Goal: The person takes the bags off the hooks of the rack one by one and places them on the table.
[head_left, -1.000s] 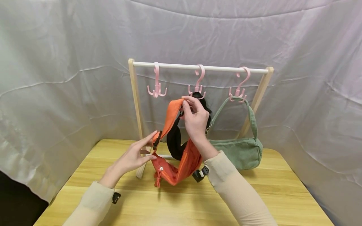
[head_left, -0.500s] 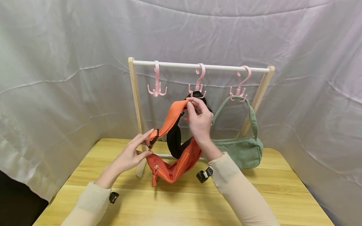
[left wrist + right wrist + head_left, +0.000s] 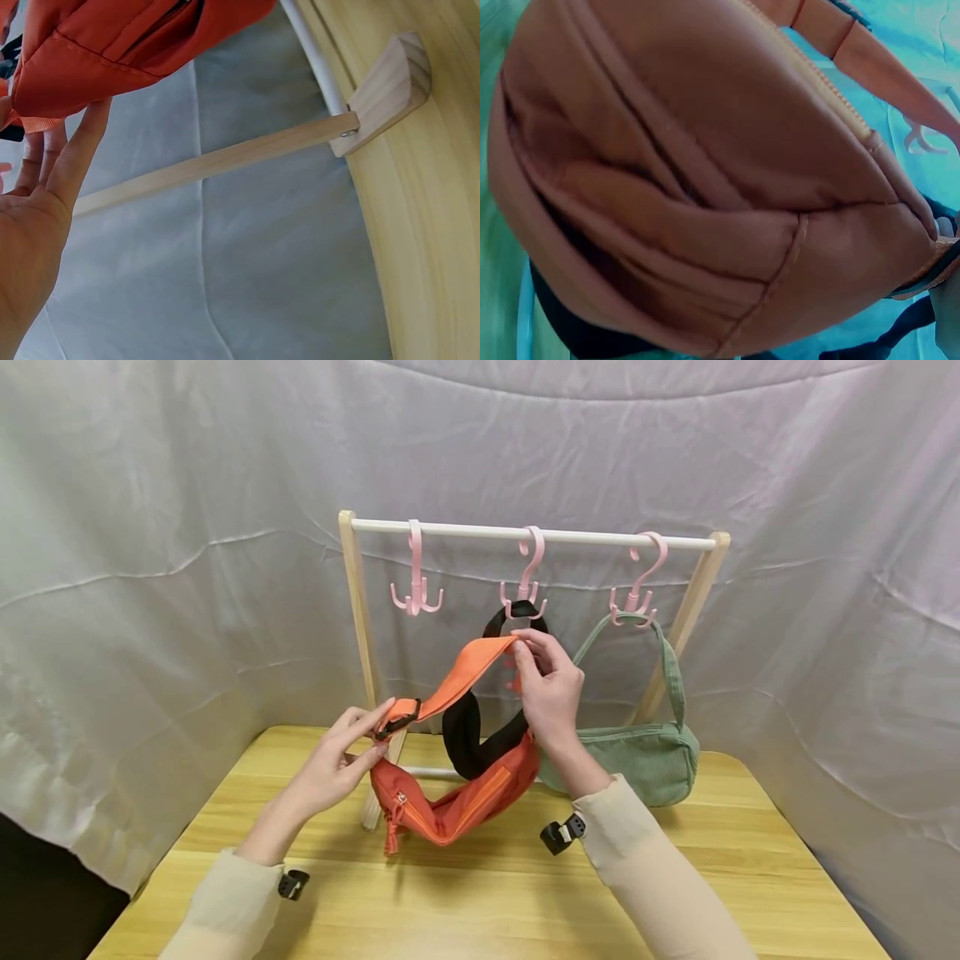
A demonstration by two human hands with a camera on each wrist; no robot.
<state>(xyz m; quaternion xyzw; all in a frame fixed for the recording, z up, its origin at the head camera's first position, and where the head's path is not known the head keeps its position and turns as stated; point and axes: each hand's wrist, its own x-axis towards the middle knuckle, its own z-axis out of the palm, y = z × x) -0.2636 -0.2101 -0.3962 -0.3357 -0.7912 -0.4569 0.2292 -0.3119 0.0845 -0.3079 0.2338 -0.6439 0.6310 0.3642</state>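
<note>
Orange strap (image 3: pixel 463 672) pinched (right hand (image 3: pixel 553 695)); bag (image 3: pixel 459 818) below.

From above, the head view faces forward, down at the rack (image 3: pixel 592 537); wrist views share the red bag (image 3: pixel 127 45), the right closer.
</note>
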